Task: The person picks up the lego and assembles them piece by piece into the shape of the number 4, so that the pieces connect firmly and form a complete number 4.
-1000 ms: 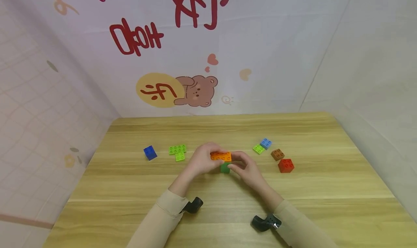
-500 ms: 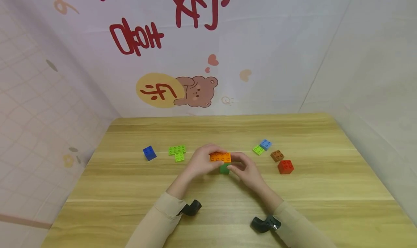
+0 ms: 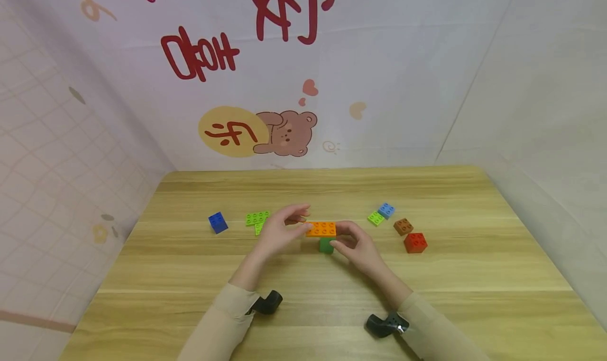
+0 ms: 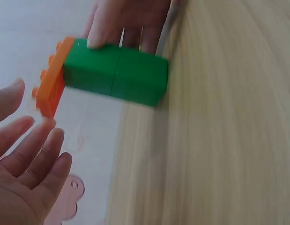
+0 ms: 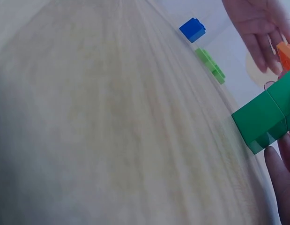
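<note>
Two green bricks (image 4: 114, 72) stand one on the other on the table, with an orange brick (image 3: 324, 229) across the top that overhangs to the left. My right hand (image 3: 362, 251) holds the green stack from the right, its thumb on the near face and its fingers behind. Left of the orange brick is my left hand (image 3: 277, 234), its fingers spread and relaxed. In the left wrist view those fingertips (image 4: 55, 136) lie close to the orange brick's overhanging end; whether they touch it is hard to tell. The right wrist view cuts off part of the stack.
To the left lie a blue brick (image 3: 218, 222) and lime-green plates (image 3: 257, 217), one partly behind my left hand. On the right are a small lime plate (image 3: 376, 218), a light-blue plate (image 3: 387, 210), a brown brick (image 3: 403, 225) and a red brick (image 3: 415, 243).
My left hand has let go of the orange brick and drawn back to the left, its fingers opening out. The right hand and the stack look the same.
</note>
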Motion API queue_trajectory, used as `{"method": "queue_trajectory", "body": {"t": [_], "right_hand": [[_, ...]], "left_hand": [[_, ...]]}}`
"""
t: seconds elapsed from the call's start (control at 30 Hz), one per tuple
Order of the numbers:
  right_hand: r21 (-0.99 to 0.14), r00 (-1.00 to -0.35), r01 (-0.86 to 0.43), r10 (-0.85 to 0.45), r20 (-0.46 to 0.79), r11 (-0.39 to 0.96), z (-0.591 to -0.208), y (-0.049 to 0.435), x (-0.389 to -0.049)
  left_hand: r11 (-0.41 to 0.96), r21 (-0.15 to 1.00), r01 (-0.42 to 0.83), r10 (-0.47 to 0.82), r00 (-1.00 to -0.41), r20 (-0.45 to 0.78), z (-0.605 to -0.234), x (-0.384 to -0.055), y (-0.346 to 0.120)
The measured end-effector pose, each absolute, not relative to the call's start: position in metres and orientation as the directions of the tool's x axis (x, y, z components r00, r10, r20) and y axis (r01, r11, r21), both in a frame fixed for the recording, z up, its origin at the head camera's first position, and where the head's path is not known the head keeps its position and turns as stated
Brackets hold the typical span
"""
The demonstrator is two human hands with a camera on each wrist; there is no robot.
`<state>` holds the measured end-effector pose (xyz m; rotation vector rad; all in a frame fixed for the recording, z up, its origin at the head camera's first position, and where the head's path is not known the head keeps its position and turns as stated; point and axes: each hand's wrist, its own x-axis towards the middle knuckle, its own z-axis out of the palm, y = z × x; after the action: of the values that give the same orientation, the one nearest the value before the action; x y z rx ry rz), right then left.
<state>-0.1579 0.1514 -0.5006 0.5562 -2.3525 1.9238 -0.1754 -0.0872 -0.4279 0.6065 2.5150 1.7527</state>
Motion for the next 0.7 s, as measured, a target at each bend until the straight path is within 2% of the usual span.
{"method": "queue_trajectory", "body": {"t": [0.17,0.5,0.7], "right_hand": [[-0.941,-0.933,-0.303,-0.247,0.260,0.151,-0.498,0.151,-0.157],[-0.951,-0.941,-0.266,-0.257,0.221,0.157,-0.496,0.152,-0.158],[-0.949,-0.933,-0.289,-0.260,0.249,0.129,-0.497,0.151,-0.156]], "left_hand": [[0.333,0.902,0.275,0.264,-0.946,0.191,-0.431,-0.178,-0.109],[0.527,0.809,0.261,0.147,-0.965,0.215,-0.443,-0.190,-0.157],[0.563,0.798,0.215,0.109,-0.977,0.186,-0.446,-0.196,-0.177]]}}
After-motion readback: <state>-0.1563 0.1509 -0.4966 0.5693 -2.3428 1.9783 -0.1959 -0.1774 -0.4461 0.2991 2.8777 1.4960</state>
